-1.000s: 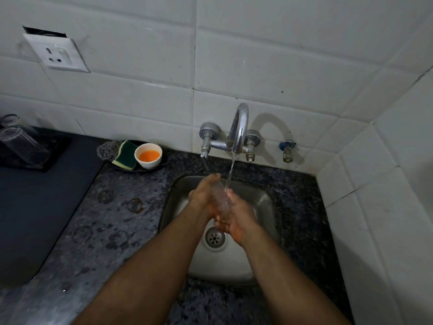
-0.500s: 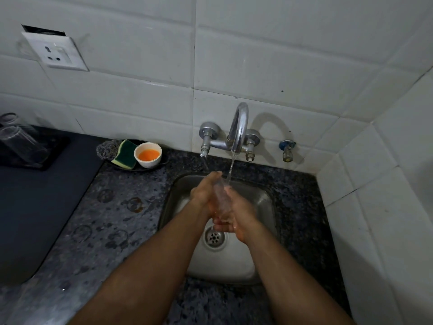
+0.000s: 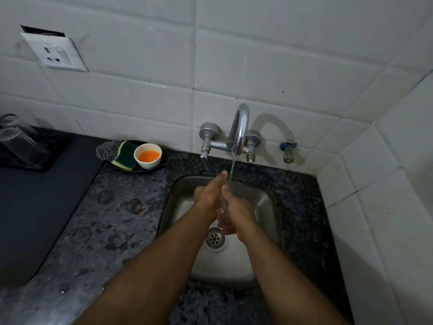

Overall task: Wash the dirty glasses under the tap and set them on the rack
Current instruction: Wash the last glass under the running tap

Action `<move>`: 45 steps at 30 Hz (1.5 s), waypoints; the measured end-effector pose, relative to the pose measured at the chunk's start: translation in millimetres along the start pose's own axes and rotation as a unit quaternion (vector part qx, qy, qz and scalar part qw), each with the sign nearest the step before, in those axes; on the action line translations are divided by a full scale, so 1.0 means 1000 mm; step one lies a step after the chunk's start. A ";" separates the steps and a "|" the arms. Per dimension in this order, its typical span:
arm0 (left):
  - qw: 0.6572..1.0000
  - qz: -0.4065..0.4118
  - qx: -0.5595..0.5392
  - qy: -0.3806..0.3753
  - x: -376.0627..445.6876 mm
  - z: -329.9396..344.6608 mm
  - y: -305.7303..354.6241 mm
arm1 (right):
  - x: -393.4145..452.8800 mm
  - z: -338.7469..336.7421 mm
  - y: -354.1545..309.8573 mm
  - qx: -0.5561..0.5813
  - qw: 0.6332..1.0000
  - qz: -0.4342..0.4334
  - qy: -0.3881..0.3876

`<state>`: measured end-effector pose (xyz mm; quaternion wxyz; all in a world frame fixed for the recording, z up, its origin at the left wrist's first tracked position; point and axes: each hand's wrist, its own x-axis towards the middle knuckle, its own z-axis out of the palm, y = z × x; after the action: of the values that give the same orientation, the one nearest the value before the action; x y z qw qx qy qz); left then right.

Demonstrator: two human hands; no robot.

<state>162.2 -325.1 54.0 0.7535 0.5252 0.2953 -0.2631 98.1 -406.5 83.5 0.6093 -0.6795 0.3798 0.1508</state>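
Over the sink [image 3: 262, 202], both hands clasp a clear glass [image 3: 222, 213] under the tap [image 3: 239, 127], whose water stream [image 3: 230, 171] falls onto it. Left hand [image 3: 209, 195] wraps its left side with fingers curled round it; right hand [image 3: 237, 213] grips it from the right. Far left, two glasses [image 3: 17, 141] stand on the rack [image 3: 50, 158]. Between rack and tap sit a sponge [image 3: 125, 154] and a bowl [image 3: 148, 156] of orange liquid on the table [image 3: 105, 219].
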 end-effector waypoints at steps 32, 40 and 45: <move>0.962 0.042 0.109 -0.246 0.006 -0.032 0.007 | -0.002 -0.018 0.010 0.029 0.993 -0.016 -0.111; 0.962 0.104 0.101 -0.230 -0.013 -0.028 0.013 | 0.009 -0.008 0.004 -0.112 0.981 -0.156 -0.016; 0.957 0.103 0.111 -0.246 0.000 -0.033 0.025 | 0.007 -0.003 -0.004 -0.108 0.972 -0.208 -0.010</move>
<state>174.4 -286.3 60.5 0.7628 0.5522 0.0136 -0.3364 105.0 -411.7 82.4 0.5542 -0.8038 0.2054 0.0676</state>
